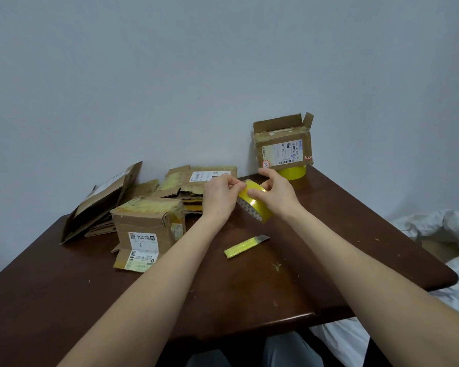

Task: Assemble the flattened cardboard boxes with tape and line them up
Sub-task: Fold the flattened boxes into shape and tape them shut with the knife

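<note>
The left hand (pixel 219 193) and right hand (pixel 274 193) grasp the tape roll (pixel 252 205) between them, apparently picking for its loose end. Next, a strip must be pulled toward the folded box (pixel 146 223) left of them.

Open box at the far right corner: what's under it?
A yellow tape roll; the open box sits on it. Only the roll's front shows; its top and back are covered.

Dim, even light w/ soft shadows; wide-angle edge distortion.
</note>
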Demonstrator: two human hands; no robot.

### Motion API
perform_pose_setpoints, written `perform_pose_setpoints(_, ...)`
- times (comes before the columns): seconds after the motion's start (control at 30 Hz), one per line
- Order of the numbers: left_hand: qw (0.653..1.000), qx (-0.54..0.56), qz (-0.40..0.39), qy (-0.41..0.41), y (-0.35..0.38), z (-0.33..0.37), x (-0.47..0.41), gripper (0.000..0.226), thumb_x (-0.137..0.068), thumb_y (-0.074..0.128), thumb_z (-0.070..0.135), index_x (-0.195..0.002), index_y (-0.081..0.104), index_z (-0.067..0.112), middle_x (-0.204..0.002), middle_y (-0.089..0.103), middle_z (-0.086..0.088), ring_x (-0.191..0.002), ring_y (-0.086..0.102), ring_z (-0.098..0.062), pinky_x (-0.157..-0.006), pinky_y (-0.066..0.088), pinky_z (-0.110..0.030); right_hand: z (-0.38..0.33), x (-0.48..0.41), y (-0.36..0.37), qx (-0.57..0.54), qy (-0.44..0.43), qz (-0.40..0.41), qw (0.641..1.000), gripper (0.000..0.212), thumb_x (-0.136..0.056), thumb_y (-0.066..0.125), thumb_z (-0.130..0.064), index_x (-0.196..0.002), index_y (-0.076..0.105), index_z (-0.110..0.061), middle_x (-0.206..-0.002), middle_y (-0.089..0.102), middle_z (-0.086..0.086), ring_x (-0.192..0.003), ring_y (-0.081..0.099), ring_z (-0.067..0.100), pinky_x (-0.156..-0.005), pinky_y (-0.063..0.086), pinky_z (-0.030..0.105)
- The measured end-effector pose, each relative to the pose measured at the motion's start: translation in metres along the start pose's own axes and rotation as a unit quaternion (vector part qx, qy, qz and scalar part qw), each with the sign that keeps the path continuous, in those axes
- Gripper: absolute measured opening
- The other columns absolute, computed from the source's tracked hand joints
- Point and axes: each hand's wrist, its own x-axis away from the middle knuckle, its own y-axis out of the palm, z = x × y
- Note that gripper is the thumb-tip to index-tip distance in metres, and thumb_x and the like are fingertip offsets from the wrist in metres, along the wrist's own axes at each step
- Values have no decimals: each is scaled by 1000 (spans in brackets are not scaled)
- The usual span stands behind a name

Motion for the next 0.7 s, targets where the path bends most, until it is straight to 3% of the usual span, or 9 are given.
perform_pose_setpoints(0.07, 999, -36, -7, 20, -1, -2, -2, 14, -85, 67, 32, -84, 70, 18, -74, 59, 5, -82, 60, -17, -69, 45, -29, 1, 0, 1, 23, -21, -5, 1000, 52, -84, 73, -22, -133, 56, -17, -80, 50, -7, -77, 49, 7, -63, 36, 10)
perform_pose_setpoints(0.17, 989, -128, -15, 69, -5, -2, -5, 22, -88, 61, 40, -81, 62, 19, -82, 61, 2, -87, 59, -20, -65, 43, -32, 2, 0, 5, 49, -49, -3, 998, 41, -86, 70, -20, -126, 62, -18, -80, 50, -9, -78, 48, 9, -64, 35, 16)
perform_pose_setpoints(0.27, 969, -219, -33, 107, -7, -12, -3, 39, -93, 48, 51, -91, 68, 18, -97, 51, 0, -91, 54, -21, -62, 36, -32, 0, -1, 7, 88, -66, 3, 994, 36, -86, 69, -20, -121, 63, -17, -93, 57, -3, -87, 50, 11, -75, 35, 19)
perform_pose_setpoints(0.37, 974, -204, -77, 61, -3, -29, 2, 44, -93, 43, 56, -105, 68, 22, -119, 51, 1, -104, 55, -22, -71, 43, -34, 0, -2, 11, 114, -73, -15, 991, 33, -87, 69, -20, -120, 64, -18, -107, 62, 0, -102, 55, 15, -82, 36, 19)
perform_pose_setpoints(0.47, 970, -222, -77, 61, -3, -38, 12, 48, -96, 35, 55, -107, 67, 22, -113, 58, 0, -105, 57, -23, -75, 45, -36, 3, -3, 26, 149, -84, -21, 985, 32, -88, 67, -21, -119, 63, -22, -110, 65, -1, -109, 56, 19, -88, 43, 26)
perform_pose_setpoints(0.57, 978, -202, -20, 53, -21, -38, 14, 45, -101, 28, 41, -106, 67, 19, -106, 62, -4, -102, 56, -26, -72, 41, -35, 5, -5, 37, 280, -70, -16, 957, 31, -91, 61, -19, -122, 59, -25, -120, 63, 2, -113, 55, 25, -94, 45, 40)
perform_pose_setpoints(0.7, 975, -208, 59, 58, -65, -65, -2, 36, -101, 36, 27, -105, 69, 14, -101, 64, -7, -99, 56, -25, -74, 46, -36, 2, -6, 52, 377, -7, -111, 919, 32, -94, 56, -17, -123, 60, -28, -127, 55, 5, -117, 51, 28, -94, 47, 44)
